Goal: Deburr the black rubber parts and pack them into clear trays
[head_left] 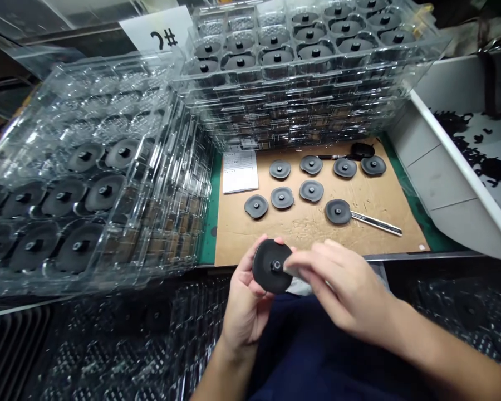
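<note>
My left hand (247, 303) holds a round black plastic part (268, 273) by its edge, with the short hollow stem at its centre turned up. My right hand (346, 281) is closed in a pinch at the part's right side, close to the stem. What its fingertips hold, if anything, I cannot make out. Several similar black parts (282, 197) lie stem up on a cardboard sheet (242, 239) beyond my hands. A slim metal-and-black tool, seemingly a utility knife (378, 223), lies with one end against the nearest right part (338, 211).
Stacked clear trays with black parts stand at the left (150, 184) and the back (317, 83). A printed paper slip (240, 171) and a black pen (334, 157) lie on the cardboard. At right, a white bin wall (455, 161) borders small black scraps (496, 167).
</note>
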Motion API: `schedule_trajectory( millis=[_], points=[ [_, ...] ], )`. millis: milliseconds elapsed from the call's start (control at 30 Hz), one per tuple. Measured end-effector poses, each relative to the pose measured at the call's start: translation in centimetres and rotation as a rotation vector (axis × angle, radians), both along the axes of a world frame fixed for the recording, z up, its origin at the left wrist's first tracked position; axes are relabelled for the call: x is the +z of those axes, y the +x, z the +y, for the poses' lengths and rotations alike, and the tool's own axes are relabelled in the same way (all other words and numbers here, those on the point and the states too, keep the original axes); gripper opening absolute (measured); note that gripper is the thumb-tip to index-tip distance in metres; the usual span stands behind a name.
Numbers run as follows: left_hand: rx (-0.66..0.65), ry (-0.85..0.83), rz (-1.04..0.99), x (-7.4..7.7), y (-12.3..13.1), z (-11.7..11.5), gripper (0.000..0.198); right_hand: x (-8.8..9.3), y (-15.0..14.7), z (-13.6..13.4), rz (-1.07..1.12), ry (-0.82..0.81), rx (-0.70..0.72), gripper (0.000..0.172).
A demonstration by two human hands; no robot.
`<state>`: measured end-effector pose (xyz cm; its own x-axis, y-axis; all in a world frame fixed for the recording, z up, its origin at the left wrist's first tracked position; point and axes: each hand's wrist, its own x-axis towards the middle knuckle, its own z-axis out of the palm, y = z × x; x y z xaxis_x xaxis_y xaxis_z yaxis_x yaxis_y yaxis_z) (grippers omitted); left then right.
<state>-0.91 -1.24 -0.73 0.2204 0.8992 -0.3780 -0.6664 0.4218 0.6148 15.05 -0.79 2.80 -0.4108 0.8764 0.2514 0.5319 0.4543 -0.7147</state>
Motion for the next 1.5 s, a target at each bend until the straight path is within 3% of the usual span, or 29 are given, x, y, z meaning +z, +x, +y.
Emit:
schedule_trajectory(
  millis=[100, 200, 267, 367, 467, 533, 633, 733, 833, 933, 1033, 1233, 1367, 1433, 1500],
  points=[
    [-0.025, -0.054, -0.058, -0.4, -0.2, -0.2, 0.048, -0.2, 0.0, 1.0, -0.1, 0.141, -0.122, 0.025],
    [-0.09, -0.119, -0.111, -0.7, -0.5, -0.6, 0.042, -0.5, -0.6, 2.6, -0.023, 0.258, 0.101, 0.027],
    [-0.119, -0.131, -0.115, -0.9, -0.8, -0.7, 0.035, -0.5, -1.0, 3.0, 0.002, 0.192, 0.154, 0.026],
    [-0.145, -0.131, -0.119, -1.2, -1.1, -0.8, 0.027, -0.2, -1.6, 2.5, -0.065, 0.102, 0.042, 0.026],
    [-0.159, -0.141, -0.129, -1.6, -1.3, -0.9, 0.026, 0.1, -2.1, 2.5, -0.032, 0.146, 0.162, 0.027],
    [-0.157, -0.152, -0.132, -1.7, -1.6, -1.1, 0.036, -0.3, -1.8, 3.4, 0.017, 0.123, 0.189, 0.026],
    [-0.191, -0.18, -0.2, -1.7, -2.4, -1.2, 0.056, -2.4, -0.9, 5.4, 0.056, -0.067, 0.052, 0.024],
    [-0.201, -0.161, -0.316, -1.8, -3.1, -1.3, 0.053, -6.3, -0.5, 6.4, -0.001, -0.209, 0.024, 0.023],
    [-0.195, -0.124, -0.399, -2.1, -3.7, -1.3, 0.045, -10.3, -1.1, 5.6, -0.081, -0.177, -0.019, 0.022],
    [-0.202, -0.132, -0.449, -2.4, -4.1, -1.4, 0.045, -12.1, -1.7, 3.9, -0.073, -0.129, -0.153, 0.027],
    [-0.205, -0.147, -0.477, -2.5, -4.3, -1.3, 0.049, -11.5, -1.7, 2.5, -0.042, -0.118, -0.204, 0.028],
    [-0.206, -0.166, -0.476, -2.3, -4.2, -1.0, 0.055, -9.2, -0.7, 0.9, -0.013, -0.219, -0.111, 0.029],
    [-0.155, -0.146, -0.319, -2.1, -3.9, -1.1, 0.05, -9.2, -0.2, -0.4, -0.015, -0.261, -0.102, 0.029],
    [-0.082, 0.018, -0.043, -2.0, -3.8, -1.2, 0.05, -9.3, 0.0, -0.9, -0.015, -0.261, -0.111, 0.028],
    [-0.044, 0.306, 0.355, -2.1, -3.6, -1.3, 0.067, -9.2, 0.4, -1.3, -0.019, -0.259, -0.128, 0.027]
  ],
)
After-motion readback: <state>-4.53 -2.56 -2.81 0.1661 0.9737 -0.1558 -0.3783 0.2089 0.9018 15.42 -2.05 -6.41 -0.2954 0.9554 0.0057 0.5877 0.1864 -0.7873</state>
